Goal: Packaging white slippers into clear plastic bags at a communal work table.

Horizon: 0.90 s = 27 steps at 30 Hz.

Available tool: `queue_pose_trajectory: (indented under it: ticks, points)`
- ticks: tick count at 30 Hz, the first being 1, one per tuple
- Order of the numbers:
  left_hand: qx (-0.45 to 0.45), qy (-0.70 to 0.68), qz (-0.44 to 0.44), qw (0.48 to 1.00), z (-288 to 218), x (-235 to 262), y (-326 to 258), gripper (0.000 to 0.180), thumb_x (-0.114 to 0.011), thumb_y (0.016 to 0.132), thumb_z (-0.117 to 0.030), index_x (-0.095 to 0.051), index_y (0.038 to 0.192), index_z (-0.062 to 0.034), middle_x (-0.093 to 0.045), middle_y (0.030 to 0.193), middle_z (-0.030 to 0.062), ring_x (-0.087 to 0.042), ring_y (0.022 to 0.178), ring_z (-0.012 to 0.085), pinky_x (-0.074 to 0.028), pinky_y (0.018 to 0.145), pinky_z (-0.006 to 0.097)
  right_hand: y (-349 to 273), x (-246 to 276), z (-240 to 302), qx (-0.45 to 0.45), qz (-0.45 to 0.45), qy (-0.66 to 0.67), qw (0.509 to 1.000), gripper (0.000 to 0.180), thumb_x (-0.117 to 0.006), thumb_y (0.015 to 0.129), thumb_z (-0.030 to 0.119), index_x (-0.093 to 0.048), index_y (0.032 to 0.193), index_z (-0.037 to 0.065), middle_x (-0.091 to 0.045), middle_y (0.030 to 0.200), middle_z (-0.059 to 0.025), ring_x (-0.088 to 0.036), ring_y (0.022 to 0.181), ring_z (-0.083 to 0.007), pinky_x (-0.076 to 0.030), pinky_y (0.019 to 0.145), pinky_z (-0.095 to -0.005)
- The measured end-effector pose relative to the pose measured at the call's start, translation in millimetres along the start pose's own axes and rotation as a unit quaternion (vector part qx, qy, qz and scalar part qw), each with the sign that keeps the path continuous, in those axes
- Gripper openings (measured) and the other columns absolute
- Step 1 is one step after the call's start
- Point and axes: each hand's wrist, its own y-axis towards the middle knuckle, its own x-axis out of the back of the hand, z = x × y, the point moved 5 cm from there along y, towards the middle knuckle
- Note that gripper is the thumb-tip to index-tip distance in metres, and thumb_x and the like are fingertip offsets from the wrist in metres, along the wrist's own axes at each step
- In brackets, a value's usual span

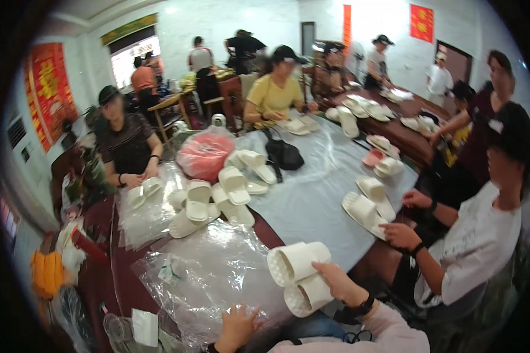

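In the head view, clear bags (212, 267) lie spread on the table (97, 276). Just right of the bags, the right hand (343, 283) grips a pair of white slippers (295, 262), its thumb on them and the other fingers mostly hidden. The left hand (238, 325) is at the bags' near edge, fingers spread and holding nothing visible; whether it touches the plastic I cannot tell. Beyond the bags sits a heap of more slippers (198, 200), with a red bundle (206, 152) behind it. Well right of the bags, a person in white (483, 238) reaches toward another pair (365, 213).
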Motion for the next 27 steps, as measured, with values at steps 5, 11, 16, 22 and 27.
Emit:
queue_pose_trajectory:
  ticks: [5, 11, 16, 22, 27]
  points:
    - [0.106, -0.063, 0.045, 0.991, 7.8, -62.4, -21.5, 0.053, -0.052, 0.087, -0.04, -0.048, 0.124, -0.0021, -0.046, 0.128, 0.0207, -0.041, 0.12, 0.0347, -0.029, 0.098, 0.057, 3.2, -24.7, -14.3, -0.046, 0.062, -0.084, 0.993, 0.042, -0.054, 0.09, 0.032, -0.056, 0.113, -0.003, -0.063, 0.105, -0.0083, -0.062, 0.087, -0.0156, -0.049, 0.076, -0.0288]
    - [0.119, -0.213, -0.129, 0.961, 22.3, -38.3, 3.5, 0.053, -0.053, 0.082, -0.027, -0.045, 0.127, -0.002, -0.049, 0.126, 0.02, -0.047, 0.111, 0.0339, -0.038, 0.089, 0.048, 1.1, -28.5, -24.6, -0.094, 0.105, -0.116, 0.983, 0.042, -0.056, 0.089, 0.035, -0.06, 0.108, -0.002, -0.064, 0.101, -0.0065, -0.062, 0.084, -0.0141, -0.049, 0.074, -0.0267]
    - [0.088, -0.102, -0.123, 0.983, 33.5, -28.4, 30.5, 0.056, -0.054, 0.074, -0.01, -0.043, 0.128, 0.0006, -0.053, 0.123, 0.0183, -0.055, 0.103, 0.0304, -0.046, 0.078, 0.039, -1.8, -18.5, -32.0, -0.106, 0.13, -0.192, 0.967, 0.045, -0.057, 0.088, 0.039, -0.063, 0.107, -0.002, -0.065, 0.096, -0.0047, -0.061, 0.082, -0.0118, -0.048, 0.072, -0.0241]
    - [0.097, -0.149, -0.177, 0.968, 46.7, -30.2, 38.2, 0.053, -0.053, 0.074, -0.01, -0.047, 0.126, -0.0015, -0.053, 0.123, 0.016, -0.055, 0.1, 0.0286, -0.045, 0.077, 0.042, 7.6, -10.2, -47.8, -0.067, 0.155, -0.325, 0.93, 0.05, -0.056, 0.088, 0.045, -0.064, 0.106, -0.001, -0.065, 0.092, -0.004, -0.058, 0.08, -0.0108, -0.045, 0.071, -0.0232]
    - [0.121, 0.078, -0.132, 0.981, 43.6, -37.4, 33.3, 0.045, -0.055, 0.08, -0.023, -0.052, 0.121, -0.0046, -0.058, 0.114, 0.0132, -0.052, 0.107, 0.0294, -0.039, 0.085, 0.048, 5.8, -17.3, -47.6, -0.062, 0.141, -0.409, 0.9, 0.05, -0.056, 0.088, 0.045, -0.065, 0.104, -0.001, -0.065, 0.089, -0.0031, -0.056, 0.08, -0.0094, -0.044, 0.07, -0.0228]
